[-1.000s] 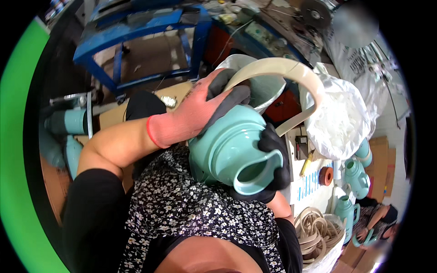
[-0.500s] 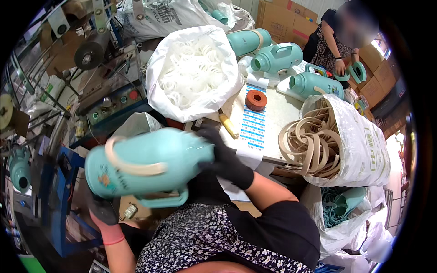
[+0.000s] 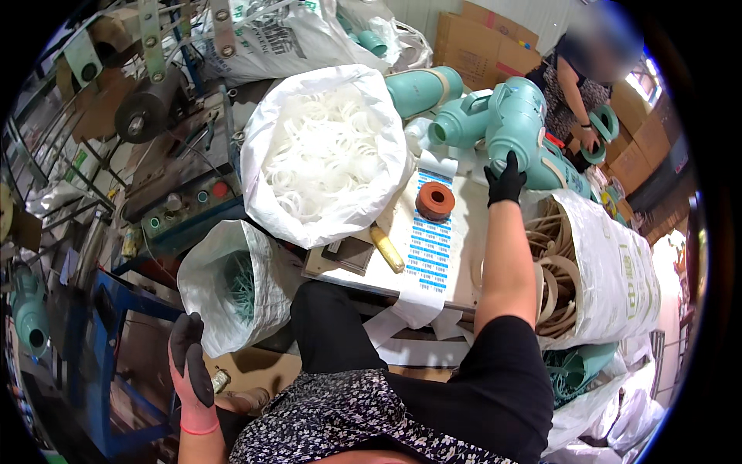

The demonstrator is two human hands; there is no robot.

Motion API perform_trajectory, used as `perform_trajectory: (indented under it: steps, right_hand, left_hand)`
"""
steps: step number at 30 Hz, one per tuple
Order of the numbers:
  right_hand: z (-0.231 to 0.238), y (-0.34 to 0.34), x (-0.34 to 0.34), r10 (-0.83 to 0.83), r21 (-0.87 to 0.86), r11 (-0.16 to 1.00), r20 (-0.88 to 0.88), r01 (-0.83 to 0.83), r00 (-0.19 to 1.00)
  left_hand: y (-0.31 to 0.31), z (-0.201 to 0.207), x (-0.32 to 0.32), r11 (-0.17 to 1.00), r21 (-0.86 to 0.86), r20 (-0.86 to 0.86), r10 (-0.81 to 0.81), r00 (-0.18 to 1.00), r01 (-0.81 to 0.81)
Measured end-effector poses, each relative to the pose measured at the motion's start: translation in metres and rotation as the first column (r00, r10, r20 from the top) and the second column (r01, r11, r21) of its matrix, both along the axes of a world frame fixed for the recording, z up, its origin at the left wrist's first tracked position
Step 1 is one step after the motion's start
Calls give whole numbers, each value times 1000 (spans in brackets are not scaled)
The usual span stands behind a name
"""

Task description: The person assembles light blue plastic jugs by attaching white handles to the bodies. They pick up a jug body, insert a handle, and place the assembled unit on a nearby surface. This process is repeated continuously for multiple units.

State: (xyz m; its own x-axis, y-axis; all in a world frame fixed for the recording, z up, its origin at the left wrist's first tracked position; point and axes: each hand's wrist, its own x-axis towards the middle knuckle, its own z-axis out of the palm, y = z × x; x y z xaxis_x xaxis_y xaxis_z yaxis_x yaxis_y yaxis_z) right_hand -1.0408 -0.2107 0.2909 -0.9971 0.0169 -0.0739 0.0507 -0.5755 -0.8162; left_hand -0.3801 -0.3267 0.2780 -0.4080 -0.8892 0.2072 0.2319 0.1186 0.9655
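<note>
My right hand [image 3: 506, 182], in a black glove, reaches out over the right side of the table. Its fingers grip the near end of a teal thermos jug [image 3: 516, 112], which rests against other teal jugs. Beside it on the left lies another teal thermos jug [image 3: 462, 120], and below on the right a further jug [image 3: 558, 172], partly covered. My left hand [image 3: 190, 359], in a pink glove with dark fingers, is raised and holds nothing. Its fingers are stretched out, next to a white sack [image 3: 209, 286] with thin teal scraps inside.
A white sack [image 3: 259, 193] of pale plastic rings stands on the table. A brown tape roll [image 3: 435, 202], label strip [image 3: 427, 259] and yellow tool [image 3: 387, 249] lie nearby. At right is a sack [image 3: 610, 263] of beige straps. Another person [image 3: 578, 93] works beyond, holding teal parts. Machinery stands left.
The thermos jug has gone from between both hands in front of me to the jugs at the far right. My left hand has let go; my right arm has stretched forward.
</note>
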Motion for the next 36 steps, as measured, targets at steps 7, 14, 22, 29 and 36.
perform_trajectory:
  steps: [7, 14, 22, 29, 36]
  right_hand:
    - [-5, -104, -114, 267, -99, 960, 16, -264, 964]
    - [-29, -48, -127, -128, -296, 940, 148, 167, 981]
    - [-87, 3, -153, 41, 93, 995, 55, -46, 998]
    - [-59, -26, -125, 310, 672, 736, -439, 79, 843]
    - [-56, -17, 78, 573, 678, 601, -734, 423, 364]
  left_hand:
    - [-2, -30, 21, 977, 114, 59, 174, 983, -180]
    - [12, -23, 57, 902, 71, 313, 386, 868, -426]
    - [19, -25, 68, 811, -558, 655, 561, 507, -176]
    - [-33, -21, 93, 873, -247, 592, 480, 648, -421]
    - [-165, 105, 187, 477, -872, 431, 856, -285, 114]
